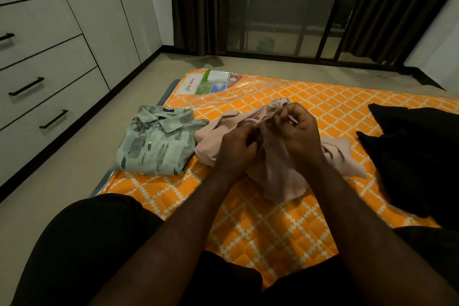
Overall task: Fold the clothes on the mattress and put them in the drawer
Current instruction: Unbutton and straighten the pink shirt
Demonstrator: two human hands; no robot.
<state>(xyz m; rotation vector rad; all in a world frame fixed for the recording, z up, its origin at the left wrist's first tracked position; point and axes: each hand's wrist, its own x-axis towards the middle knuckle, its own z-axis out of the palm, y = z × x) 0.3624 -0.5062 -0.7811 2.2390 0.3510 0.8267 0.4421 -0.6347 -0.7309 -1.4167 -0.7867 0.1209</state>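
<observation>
A crumpled pale pink garment (340, 156) lies in the middle of the orange patterned mattress (260, 226). Both hands are lifted over it. My left hand (236, 149) pinches a bunched part of the pink cloth, and my right hand (300, 131) grips the cloth just beside it, fingers curled. A folded pale green patterned shirt (156, 141) rests on the mattress to the left of the pink garment, collar up. A black garment (412, 161) is heaped at the right edge of the mattress.
White drawers with black handles (53, 119) line the left wall, all closed. A strip of beige floor (82, 154) runs between them and the mattress. Dark curtains (196, 5) and a glass door stand at the back. My black-clad knees fill the foreground.
</observation>
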